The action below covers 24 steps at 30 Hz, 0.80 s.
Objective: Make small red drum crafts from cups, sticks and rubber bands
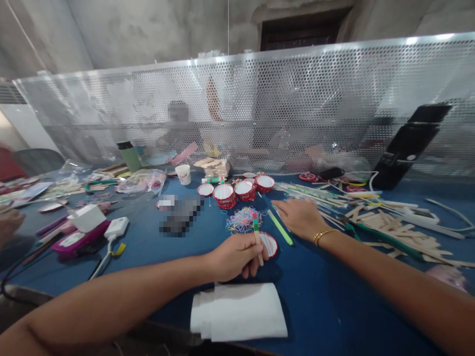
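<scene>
My left hand [233, 257] is closed round a wooden craft stick [257, 232] with red and green paint at its top end, held upright over a small red-rimmed round lid [270, 244]. My right hand [299, 216] lies flat on the blue table [326, 296] with its fingers stretched out towards the left, a gold bracelet on the wrist. Its fingertips are close to a green stick [280, 228]. A heap of coloured rubber bands [242, 219] lies just beyond my left hand.
Several red-rimmed lids [237, 190] stand behind the bands. Loose wooden and painted sticks [386, 222] cover the right side. Folded white paper [237, 312] lies at the near edge. A charger [116, 228], boxes and bags crowd the left. A perforated metal screen [260, 109] walls the back.
</scene>
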Motion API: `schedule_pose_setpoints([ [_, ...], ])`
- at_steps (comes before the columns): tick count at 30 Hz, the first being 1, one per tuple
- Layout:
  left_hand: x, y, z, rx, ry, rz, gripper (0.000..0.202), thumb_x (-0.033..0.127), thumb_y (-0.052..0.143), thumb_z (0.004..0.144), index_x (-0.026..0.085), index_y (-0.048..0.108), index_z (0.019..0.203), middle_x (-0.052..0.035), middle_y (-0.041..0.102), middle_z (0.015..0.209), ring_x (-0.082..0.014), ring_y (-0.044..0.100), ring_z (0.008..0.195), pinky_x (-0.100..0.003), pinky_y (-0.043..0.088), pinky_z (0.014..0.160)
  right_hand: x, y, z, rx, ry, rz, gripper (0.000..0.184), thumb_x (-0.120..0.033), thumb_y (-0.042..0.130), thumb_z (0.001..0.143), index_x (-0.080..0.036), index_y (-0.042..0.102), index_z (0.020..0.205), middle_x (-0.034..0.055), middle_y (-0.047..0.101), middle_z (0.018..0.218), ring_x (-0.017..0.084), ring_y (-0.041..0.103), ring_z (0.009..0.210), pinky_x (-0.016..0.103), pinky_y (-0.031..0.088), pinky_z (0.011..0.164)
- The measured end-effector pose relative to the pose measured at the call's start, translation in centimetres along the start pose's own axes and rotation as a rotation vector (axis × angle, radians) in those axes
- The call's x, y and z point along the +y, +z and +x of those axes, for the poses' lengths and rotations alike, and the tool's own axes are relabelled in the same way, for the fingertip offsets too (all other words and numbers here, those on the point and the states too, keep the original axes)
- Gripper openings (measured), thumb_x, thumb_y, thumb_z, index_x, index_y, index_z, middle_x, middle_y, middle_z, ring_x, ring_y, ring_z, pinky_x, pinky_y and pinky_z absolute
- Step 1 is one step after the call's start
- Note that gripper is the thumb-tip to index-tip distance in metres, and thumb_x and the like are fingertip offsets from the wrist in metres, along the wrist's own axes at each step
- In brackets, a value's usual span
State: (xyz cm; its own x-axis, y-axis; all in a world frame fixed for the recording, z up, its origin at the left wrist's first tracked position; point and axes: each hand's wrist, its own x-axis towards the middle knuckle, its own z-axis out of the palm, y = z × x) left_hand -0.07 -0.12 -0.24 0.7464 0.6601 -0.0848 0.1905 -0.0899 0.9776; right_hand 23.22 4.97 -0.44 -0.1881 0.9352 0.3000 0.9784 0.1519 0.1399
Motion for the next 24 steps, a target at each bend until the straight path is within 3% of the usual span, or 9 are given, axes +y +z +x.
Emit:
schedule_pose_setpoints([
  [4,-0.1,0.0,0.0,0.001,0.010,0.013,0.028,0.040,0.044,0.094,0.016,0.053,0.083,0.0055,0.050,0.051,-0.0054,0.042,0.039,-0.015,0.034,0.038,-0.2,-0.1,0.7,-0.056,-0.002,-0.012,0.042,-0.032,0.032,0.098,-0.022,0.064,0.122,0.0124,0.072,0.106,0.024,0.064,0.096,0.037,0.031,0.080],
  [10,-0.2,-0.1,-0.1,0.007,0.008,0.025,0.028,0.038,0.043,0.095,0.015,0.053,0.082,0.0050,0.051,0.051,-0.0051,0.042,0.038,-0.015,0.035,0.038,-0.1,-0.1,1.3,-0.126,-0.030,-0.031,0.044,-0.030,0.036,0.094,-0.019,0.056,0.132,0.0153,0.071,0.110,0.027,0.065,0.102,0.040,0.031,0.084],
  [15,-0.2,-0.1,-0.1,0.003,0.017,0.032,0.030,0.042,0.045,0.094,0.015,0.054,0.083,0.0051,0.051,0.051,-0.0054,0.042,0.038,-0.015,0.035,0.038,-0.3,0.0,1.8,-0.149,-0.037,-0.049,0.044,-0.030,0.037,0.093,-0.016,0.058,0.129,0.0172,0.071,0.112,0.029,0.065,0.103,0.042,0.031,0.086],
  [19,-0.2,-0.1,-0.1,-0.003,0.016,0.038,0.029,0.040,0.044,0.095,0.015,0.054,0.084,0.0047,0.051,0.052,-0.0053,0.044,0.040,-0.015,0.036,0.040,-0.2,0.0,2.2,-0.164,-0.027,-0.064,0.051,-0.032,0.039,0.092,-0.011,0.048,0.138,0.0193,0.072,0.106,0.031,0.066,0.100,0.042,0.031,0.084],
  [24,-0.3,-0.2,-0.1,0.001,0.013,0.050,0.028,0.039,0.043,0.095,0.015,0.054,0.084,0.0049,0.051,0.052,-0.0050,0.043,0.039,-0.015,0.036,0.039,-0.1,0.0,2.4,-0.156,-0.037,-0.077,0.042,-0.031,0.040,0.091,-0.013,0.058,0.124,0.0183,0.073,0.099,0.029,0.067,0.094,0.041,0.028,0.083],
])
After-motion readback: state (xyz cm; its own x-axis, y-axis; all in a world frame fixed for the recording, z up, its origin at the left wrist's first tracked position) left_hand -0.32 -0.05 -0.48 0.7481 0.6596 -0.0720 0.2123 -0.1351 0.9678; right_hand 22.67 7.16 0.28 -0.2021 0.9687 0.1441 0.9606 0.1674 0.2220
